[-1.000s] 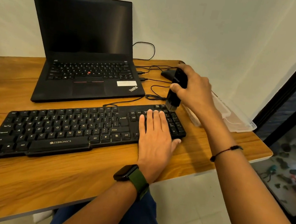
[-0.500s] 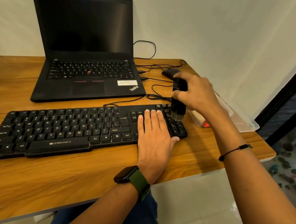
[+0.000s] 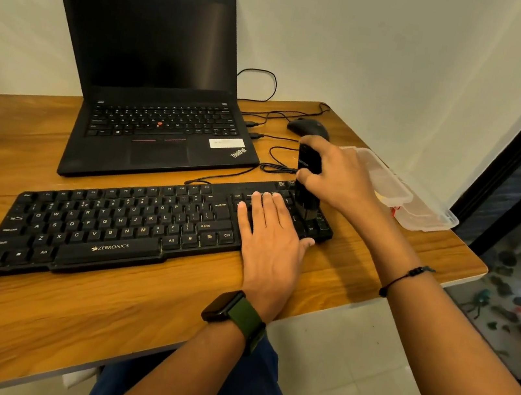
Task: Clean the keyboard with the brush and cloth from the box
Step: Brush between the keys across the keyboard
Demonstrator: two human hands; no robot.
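A: Where is the long black plastic keyboard (image 3: 131, 228) with white lettering?

B: It lies flat on the brown wood-grain desk (image 3: 27, 324), running slantwise toward the desk's right front edge, its right end nearest that edge.

A: And the hands?

B: The left hand (image 3: 268, 236) lies palm down on the keyboard's right part, fingers straight and close together, pressing on the keys. The right hand (image 3: 340, 179) has its fingers and thumb curled round a black upright brush (image 3: 307, 187), whose lower end touches the keys at the keyboard's far right end.

A: The box?

B: A clear plastic rectangular box (image 3: 403, 192) sits by the desk's right edge, just beyond the right hand. I cannot tell what is inside it.

A: Anything else?

B: An open black laptop (image 3: 153, 88) with a dark screen stands toward the back edge, and a black mouse (image 3: 308, 126) rests near the back right corner, with black cables (image 3: 257, 162) between them.
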